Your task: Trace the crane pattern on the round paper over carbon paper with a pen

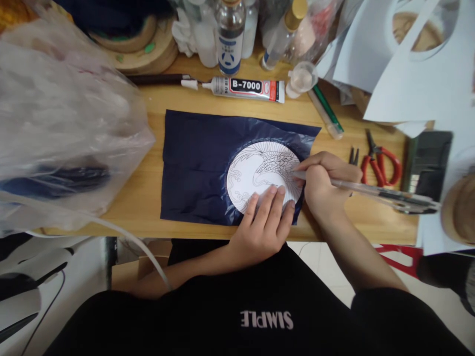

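A round white paper (241,173) with a line drawing of a long-necked bird lies on a dark blue sheet (196,168), which looks like carbon paper. My left hand (261,222) rests on the lower part of the paper, its fingers stretched out flat. In my right hand (321,185) is a clear-barrelled pen (386,192), with its tip against the right side of the drawing. The hand covers part of the paper's right edge. Creases run through the blue sheet around the circle.
Behind the sheet lie a B-7000 glue tube (247,89) and a green pen (328,108). Bottles (230,42) stand at the back. Red-handled pliers (381,165) and a phone (426,163) are at right, below cut papers (389,79). A plastic bag (74,113) fills the left.
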Demonstrator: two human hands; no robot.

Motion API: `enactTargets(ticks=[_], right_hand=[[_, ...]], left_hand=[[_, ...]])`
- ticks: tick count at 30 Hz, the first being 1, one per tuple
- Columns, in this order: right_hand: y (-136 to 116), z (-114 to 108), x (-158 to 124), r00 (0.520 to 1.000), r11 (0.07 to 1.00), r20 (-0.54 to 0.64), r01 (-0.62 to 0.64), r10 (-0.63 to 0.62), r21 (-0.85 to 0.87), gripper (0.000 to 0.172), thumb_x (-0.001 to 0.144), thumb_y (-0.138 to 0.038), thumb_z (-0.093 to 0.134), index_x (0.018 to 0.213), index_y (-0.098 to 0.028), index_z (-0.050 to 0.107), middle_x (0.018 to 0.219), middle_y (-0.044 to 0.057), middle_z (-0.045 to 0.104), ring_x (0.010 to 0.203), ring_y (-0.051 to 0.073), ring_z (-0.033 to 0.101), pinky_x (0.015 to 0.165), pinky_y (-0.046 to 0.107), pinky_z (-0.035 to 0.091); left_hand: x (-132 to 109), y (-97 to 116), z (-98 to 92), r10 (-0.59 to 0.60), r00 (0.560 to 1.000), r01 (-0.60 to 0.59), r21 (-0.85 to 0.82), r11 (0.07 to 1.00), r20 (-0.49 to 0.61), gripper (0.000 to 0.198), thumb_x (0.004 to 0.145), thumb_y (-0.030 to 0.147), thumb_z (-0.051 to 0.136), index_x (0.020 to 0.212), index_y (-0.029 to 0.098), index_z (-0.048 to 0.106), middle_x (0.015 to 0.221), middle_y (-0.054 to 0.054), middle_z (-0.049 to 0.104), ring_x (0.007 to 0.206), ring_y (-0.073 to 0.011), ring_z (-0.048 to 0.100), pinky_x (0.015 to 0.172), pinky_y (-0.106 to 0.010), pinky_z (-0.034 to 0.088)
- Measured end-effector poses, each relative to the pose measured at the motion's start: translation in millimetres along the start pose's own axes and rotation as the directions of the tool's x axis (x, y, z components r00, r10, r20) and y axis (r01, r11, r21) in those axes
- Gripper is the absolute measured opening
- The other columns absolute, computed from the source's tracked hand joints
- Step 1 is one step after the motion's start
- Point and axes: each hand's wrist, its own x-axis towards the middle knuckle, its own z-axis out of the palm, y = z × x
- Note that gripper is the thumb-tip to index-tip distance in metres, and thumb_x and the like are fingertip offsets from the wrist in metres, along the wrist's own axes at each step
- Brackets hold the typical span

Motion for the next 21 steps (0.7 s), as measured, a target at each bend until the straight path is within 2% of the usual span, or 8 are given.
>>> enactTargets(ticks=[11, 17, 21], right_hand=[[-0.3, -2.4, 0.7, 0.998, 0.999, 0.056, -0.007, 0.009, -0.048, 0.024, 0.065, -0.008, 0.047, 0.054, -0.023, 0.062, 0.052, -0.003, 0.062, 0.044, 0.012, 0.054, 0.042, 0.025, 0.044], [-0.6, -3.3, 0.5, 0.996, 1.000, 0.093, -0.010, 0.011, -0.011, 0.023, 0.066, -0.007, 0.048, 0.056, -0.021, 0.064, 0.054, -0.004, 0.061, 0.047, 0.012, 0.056, 0.045, 0.025, 0.045], [-0.6, -1.0, 1.9, 0.999, 1.000, 0.007, -0.031, 0.031, -0.001, 0.027, 0.066, -0.006, 0.043, 0.054, -0.021, 0.061, 0.050, -0.004, 0.058, 0.043, 0.009, 0.053, 0.042, 0.023, 0.043]], left_hand=[[-1.0, 0.4, 0.5, -0.007, 1.000, 0.007, -0.017, 1.000, 0.010, 0.058, 0.093, 0.052, 0.052, 0.129, 0.006, 0.054, 0.135, -0.023, 0.053, 0.129, -0.0343, 0.048, 0.108, -0.048, 0.037], [-0.6, 0.8, -0.6, -0.009, 1.000, 0.009, -0.028, 1.000, 0.013, 0.056, 0.093, 0.049, 0.053, 0.128, 0.005, 0.053, 0.135, -0.024, 0.052, 0.129, -0.0343, 0.048, 0.109, -0.048, 0.036], [-0.3, 1.2, -0.5, -0.015, 1.000, 0.016, -0.029, 0.999, 0.007, 0.053, 0.092, 0.044, 0.057, 0.128, 0.005, 0.054, 0.135, -0.023, 0.053, 0.129, -0.0349, 0.048, 0.107, -0.048, 0.038]])
